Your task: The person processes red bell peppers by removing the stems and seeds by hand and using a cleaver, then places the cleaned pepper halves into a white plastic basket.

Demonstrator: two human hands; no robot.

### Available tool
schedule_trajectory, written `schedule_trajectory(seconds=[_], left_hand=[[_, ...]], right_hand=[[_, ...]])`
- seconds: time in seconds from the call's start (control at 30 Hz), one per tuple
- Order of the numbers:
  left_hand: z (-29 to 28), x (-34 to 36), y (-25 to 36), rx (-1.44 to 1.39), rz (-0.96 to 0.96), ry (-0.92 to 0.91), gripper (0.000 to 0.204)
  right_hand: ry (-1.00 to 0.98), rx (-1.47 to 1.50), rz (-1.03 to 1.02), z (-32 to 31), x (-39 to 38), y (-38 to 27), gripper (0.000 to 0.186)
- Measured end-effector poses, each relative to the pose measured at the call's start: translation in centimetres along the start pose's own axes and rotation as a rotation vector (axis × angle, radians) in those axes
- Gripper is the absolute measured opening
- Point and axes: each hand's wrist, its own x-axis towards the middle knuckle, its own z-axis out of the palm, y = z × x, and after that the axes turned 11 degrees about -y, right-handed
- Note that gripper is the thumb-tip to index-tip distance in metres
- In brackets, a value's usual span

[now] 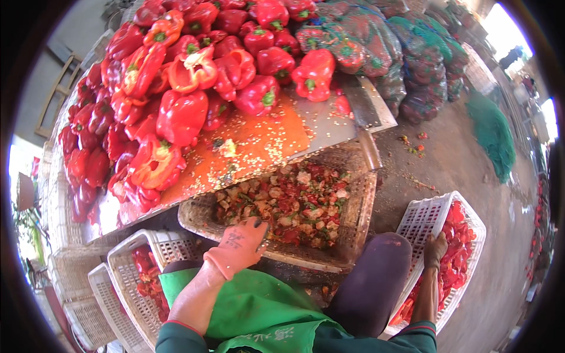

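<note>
My left hand (238, 244), in an orange-pink glove with dark fingertips, is over the near rim of a worn crate (366, 206) full of pepper cores and scraps. Its fingers are curled; whatever they may hold is hidden. Off to the right, my right hand (435, 250) is closed at the left rim of a white plastic crate (421, 217), beside red pepper pieces (456, 253). A cleaver (364, 117) lies at the right end of the work board (247, 135), its handle sticking out past the near edge.
Whole and cut-open red peppers (182, 117) are heaped on the board, among scattered seeds. Filled net sacks (365, 47) stand behind it. White crates (126, 259) of red pieces are at my left. Green netting (493, 132) lies on the floor at right.
</note>
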Motion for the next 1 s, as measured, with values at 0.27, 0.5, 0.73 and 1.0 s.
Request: schedule_trajectory(seconds=[0.27,0.5,0.73,1.0], left_hand=[[-0.6,0.6,-0.1,-0.058,-0.050,-0.271,0.053],[-1.3,-1.3,-1.8,-0.081,-0.038,-0.150,0.049],[-2.9,-1.5,-2.3,-0.087,0.009,0.121,0.049],[0.0,-2.3,-6.5,-0.072,-0.011,0.427,0.055]], right_hand=[[-0.219,0.068,-0.381,-0.8,-5.0,-6.5,0.020],[-0.165,0.182,-0.603,-12.0,-0.9,-14.6,0.014],[0.293,0.383,-1.414,-18.1,-4.8,-45.2,0.039],[0.138,0.317,-1.287,-13.9,-8.0,-63.1,0.025]])
